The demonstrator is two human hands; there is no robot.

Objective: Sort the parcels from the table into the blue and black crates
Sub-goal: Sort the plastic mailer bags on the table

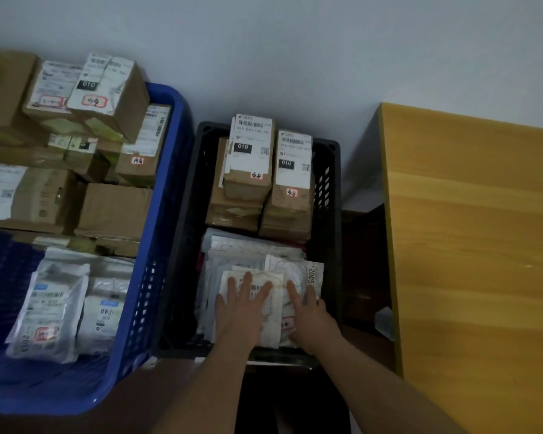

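The white parcel (257, 308) lies flat atop the soft-mailer stack at the near end of the black crate (182, 245), long axis running away from the person, with the left hand (242, 311) pressing it open-fingered and the right hand (311, 317) flat beside its right edge.

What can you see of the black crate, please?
The black crate is a rectangular plastic box with slotted walls, standing between the blue crate and the wooden table. Labelled cardboard boxes fill its far end, soft mail bags its near end. Both hands press flat on the top bag.
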